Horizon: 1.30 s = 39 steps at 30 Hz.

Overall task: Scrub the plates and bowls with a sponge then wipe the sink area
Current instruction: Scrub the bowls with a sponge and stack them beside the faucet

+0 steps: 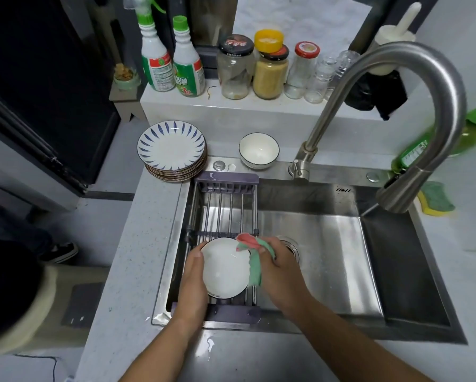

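My left hand point(194, 274) grips the left rim of a white bowl point(224, 268), held over the rack at the sink's near left. My right hand point(279, 267) holds a pink and green cloth point(252, 256) against the bowl's right rim. A stack of blue-patterned plates point(172, 148) sits on the counter behind the sink's left corner. A second white bowl point(258, 150) with a dark rim stands on the sink's back ledge. The steel sink point(327, 244) has its drain partly hidden behind my right hand.
A drying rack point(224, 205) spans the sink's left part. The curved faucet point(413, 111) arches over the right side. A yellow-green sponge point(436, 198) and a green soap bottle point(413, 153) lie at right. Spray bottles point(173, 62) and jars point(270, 70) line the back ledge.
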Available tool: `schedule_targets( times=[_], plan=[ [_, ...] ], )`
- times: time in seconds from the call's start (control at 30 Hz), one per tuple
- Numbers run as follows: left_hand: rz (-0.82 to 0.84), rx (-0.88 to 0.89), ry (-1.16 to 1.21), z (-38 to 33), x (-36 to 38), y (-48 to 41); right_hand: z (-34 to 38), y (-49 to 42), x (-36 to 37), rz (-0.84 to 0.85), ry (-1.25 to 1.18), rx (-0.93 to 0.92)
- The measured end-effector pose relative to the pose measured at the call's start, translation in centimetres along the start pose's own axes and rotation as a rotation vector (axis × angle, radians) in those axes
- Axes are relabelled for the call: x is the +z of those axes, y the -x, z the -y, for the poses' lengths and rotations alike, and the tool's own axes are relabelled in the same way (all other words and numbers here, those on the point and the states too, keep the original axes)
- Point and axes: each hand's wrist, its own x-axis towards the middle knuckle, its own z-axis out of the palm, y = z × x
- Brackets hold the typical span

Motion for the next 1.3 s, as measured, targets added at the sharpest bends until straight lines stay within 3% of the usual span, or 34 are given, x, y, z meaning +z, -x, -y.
schedule_targets(
  times=[0.13,0.43,0.7,1.3],
  plan=[
    [-0.02,0.022,-0.016,0.1,0.2,-0.1,0.3,0.2,-0.3,0.017,-0.095,0.037],
    [-0.031,0.013,-0.096,0.8,-0.4,-0.5,-0.2,0.1,0.8,0.051,0.019,0.062],
    [-0.04,0.051,-0.119,0.7,-0.5,-0.1,0.0,-0.1,1.1,0.032,-0.089,0.132],
    [0.011,0.041,-0.117,-2.1,-0.5,-0.2,0.9,0.2,0.0,0.011,-0.138,0.09]
  ],
)
